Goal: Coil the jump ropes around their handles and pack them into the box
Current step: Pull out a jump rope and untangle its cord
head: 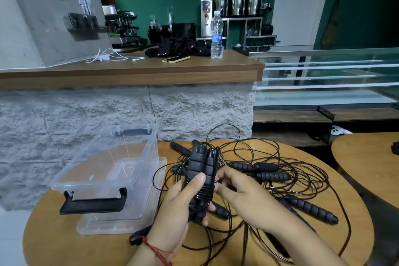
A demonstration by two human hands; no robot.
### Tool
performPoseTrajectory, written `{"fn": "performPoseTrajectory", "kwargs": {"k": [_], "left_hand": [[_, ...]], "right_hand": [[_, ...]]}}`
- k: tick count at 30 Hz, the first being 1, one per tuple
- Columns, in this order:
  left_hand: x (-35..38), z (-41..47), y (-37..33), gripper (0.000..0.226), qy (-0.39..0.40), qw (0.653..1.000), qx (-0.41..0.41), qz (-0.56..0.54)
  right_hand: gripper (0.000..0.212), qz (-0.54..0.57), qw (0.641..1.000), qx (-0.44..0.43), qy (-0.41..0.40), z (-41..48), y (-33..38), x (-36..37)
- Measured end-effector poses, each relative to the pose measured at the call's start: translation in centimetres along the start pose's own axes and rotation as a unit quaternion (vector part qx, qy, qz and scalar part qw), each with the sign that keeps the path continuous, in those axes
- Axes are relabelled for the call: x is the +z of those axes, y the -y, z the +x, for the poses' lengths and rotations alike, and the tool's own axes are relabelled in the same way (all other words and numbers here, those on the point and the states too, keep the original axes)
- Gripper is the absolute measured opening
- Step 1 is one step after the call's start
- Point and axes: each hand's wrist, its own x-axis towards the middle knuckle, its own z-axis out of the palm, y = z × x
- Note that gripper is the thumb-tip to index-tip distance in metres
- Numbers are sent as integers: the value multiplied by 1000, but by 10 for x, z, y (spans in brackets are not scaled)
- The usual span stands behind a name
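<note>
Landmark: clear plastic box (86,185), upright on the left part of the round wooden counter (75,242), open at the top, a black latch on each short end. Set on its own clear lid (103,228). Through the walls, only that lid visible.

Right of the box, spread over the counter: tangle of loose black cords (302,181) with ribbed black spare handles (265,166) among the loops. Some lying crosswise on the far side, one slantwise farther right, one just beneath the raised bundle. One loop overlapping the lid's right edge.

Just right of the box, raised above the tangle: paired handles (200,168), side by side. Long axis near upright, top ends tipped away toward the stone-faced wall. Wound cord (201,193) in several turns round the lower half.

- Left hand (179,207): wrapped round the lower part of the paired handles, thumb pressed flat on the front.
- Right hand (239,192): fingers curled, pinching the wound cord at the bundle's right edge.

Beyond the box, on the higher bar ledge (129,71): white cable (108,56), phone (176,59), water bottle (216,36), heap of black cloth (172,47).

Far right of the box: edge of a second counter (367,153).
</note>
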Motion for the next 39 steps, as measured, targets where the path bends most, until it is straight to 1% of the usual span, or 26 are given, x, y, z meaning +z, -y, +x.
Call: {"fn": "performPoseTrajectory", "kwargs": {"k": [4, 7, 10, 13, 14, 15, 16, 18, 19, 20, 22, 23, 25, 26, 27, 29, 30, 31, 36, 38, 39], "left_hand": [[-5, 2, -1, 42, -13, 1000, 1, -2], [-3, 4, 2, 33, -26, 999, 5, 20], [-2, 6, 8, 35, -75, 992, 36, 98], [-9, 9, 14, 27, -119, 964, 90, 222], [-11, 10, 15, 30, -124, 950, 112, 264], [-13, 11, 18, 39, -130, 928, 134, 323], [-16, 12, 20, 49, -129, 892, 164, 402], [-18, 16, 30, 62, -115, 799, 215, 549], [-17, 17, 34, 65, -116, 773, 222, 584], [-16, 18, 37, 66, -123, 762, 216, 598], [-11, 19, 38, 65, -144, 753, 200, 610], [-10, 19, 37, 64, -150, 749, 189, 617], [-9, 20, 36, 63, -158, 738, 174, 632], [-9, 20, 34, 62, -161, 735, 166, 637], [-9, 20, 32, 61, -162, 733, 153, 643], [-12, 19, 30, 59, -153, 723, 138, 659], [-14, 19, 29, 58, -143, 723, 133, 663], [-15, 18, 28, 58, -129, 729, 128, 660], [-13, 11, 24, 55, -21, 755, 143, 639], [-11, 8, 23, 48, 26, 756, 144, 638], [-11, 7, 23, 46, 41, 754, 147, 639]], "right_hand": [[20, -41, 999, -3, -20, -2, -4, -5], [28, -94, 995, -6, -11, -5, -2, -7], [27, -166, 986, 2, 21, -7, 3, -6], [27, -183, 982, 18, 43, -11, 3, -7], [25, -185, 981, 21, 47, -12, 3, -8], [24, -188, 981, 22, 50, -13, 3, -10], [22, -194, 979, 23, 56, -14, 4, -11], [19, -209, 975, 17, 71, -16, 9, -11], [17, -219, 973, 12, 79, -17, 12, -9], [15, -230, 969, 4, 88, -18, 16, -7], [11, -242, 965, -3, 103, -20, 23, -3], [12, -244, 964, -5, 107, -21, 25, -1], [25, -246, 963, -12, 108, -23, 29, 1], [28, -247, 963, -17, 108, -24, 31, 1], [27, -248, 963, -23, 105, -25, 33, -1], [17, -250, 962, -30, 104, -27, 39, -6], [13, -254, 961, -32, 103, -28, 43, -10], [14, -257, 961, -35, 101, -27, 47, -14], [25, -307, 947, -60, 79, -17, 52, -44], [29, -328, 938, -71, 90, -7, 50, -55], [28, -316, 940, -75, 105, -1, 48, -59]]}}
